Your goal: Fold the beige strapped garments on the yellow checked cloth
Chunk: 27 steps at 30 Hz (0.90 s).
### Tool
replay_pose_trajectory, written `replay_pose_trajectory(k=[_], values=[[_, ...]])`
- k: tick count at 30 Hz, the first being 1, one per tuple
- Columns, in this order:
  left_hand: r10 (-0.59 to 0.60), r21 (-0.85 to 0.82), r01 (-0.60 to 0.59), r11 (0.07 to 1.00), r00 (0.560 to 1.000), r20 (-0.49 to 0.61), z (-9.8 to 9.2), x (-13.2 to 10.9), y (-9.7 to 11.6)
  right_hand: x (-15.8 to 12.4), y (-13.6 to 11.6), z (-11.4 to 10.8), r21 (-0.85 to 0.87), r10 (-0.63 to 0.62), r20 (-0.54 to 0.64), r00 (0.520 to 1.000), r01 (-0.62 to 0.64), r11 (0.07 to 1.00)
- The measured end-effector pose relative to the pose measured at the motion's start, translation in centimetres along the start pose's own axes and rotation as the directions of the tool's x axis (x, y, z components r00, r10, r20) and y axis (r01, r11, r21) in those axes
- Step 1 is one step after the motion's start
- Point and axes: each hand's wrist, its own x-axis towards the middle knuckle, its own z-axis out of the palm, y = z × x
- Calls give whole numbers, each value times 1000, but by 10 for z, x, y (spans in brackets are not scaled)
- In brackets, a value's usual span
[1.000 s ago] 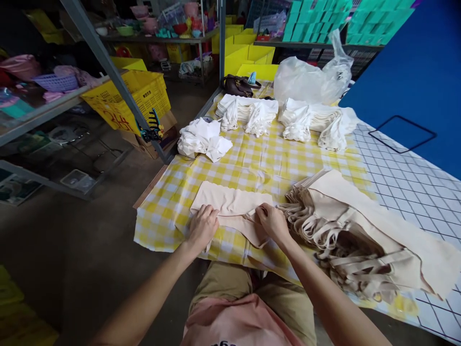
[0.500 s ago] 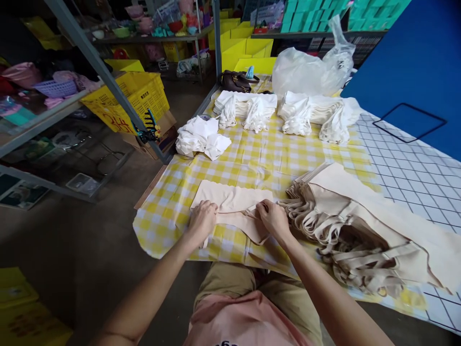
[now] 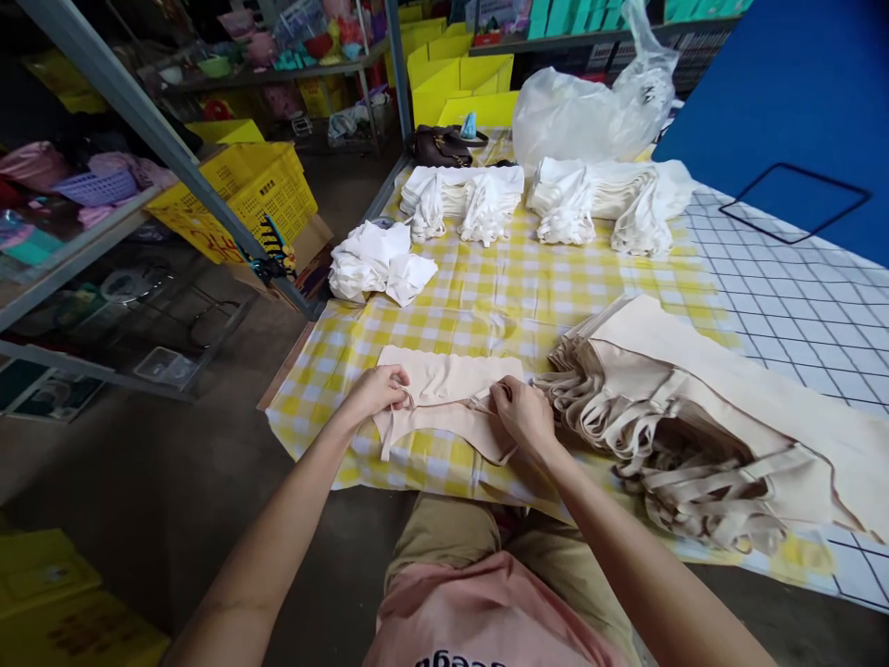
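A beige strappy top point(image 3: 451, 375) lies spread on the checked tablecloth in front of me, its upper edge scalloped and its straps towards me. My left hand point(image 3: 379, 394) pinches the left strap where it meets the body, and a loose end of strap hangs below the fingers. At the right side, my right hand point(image 3: 524, 412) has its fingers closed on the other strap; the fingertips are partly hidden. Just right of that hand rises a thick pile of beige tops point(image 3: 645, 371), its straps bunched towards me.
Stacks of white tops point(image 3: 462, 199) stand along the far side, with a crumpled white heap point(image 3: 379, 259) at left. Behind them are a clear plastic bag point(image 3: 576, 111) and a dark handbag point(image 3: 444, 146). A metal rack post point(image 3: 208, 195) and yellow crate point(image 3: 256, 190) flank the table's left.
My left hand has lifted and turned from lying over the top's left side to pinching its strap. The right hand stays near the same spot. The view has shifted slightly.
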Motion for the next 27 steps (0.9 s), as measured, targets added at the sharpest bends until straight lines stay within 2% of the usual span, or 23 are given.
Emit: replay_pose_trajectory(k=[6,9,16,20,27], values=[[-150,-42,157,987,980,134,-3,11,7,-1,-4,-1,-43,15,13,1000,-14,999],[-197,-41,206,978,968,158,-7,15,8,-1,-4,-2,-49,26,16,1000,-25,999],[-192,-193,246,950,946,260,-20,20,3,0,-4,-1,-36,38,21,999,-37,999],[-179,-283,256,924,946,272,-19,17,2,0,-4,-1,-34,43,17,999,-42,999],[-188,-340,249,907,961,204,-17,10,3,1,-3,0,28,42,2,999,-42,999]])
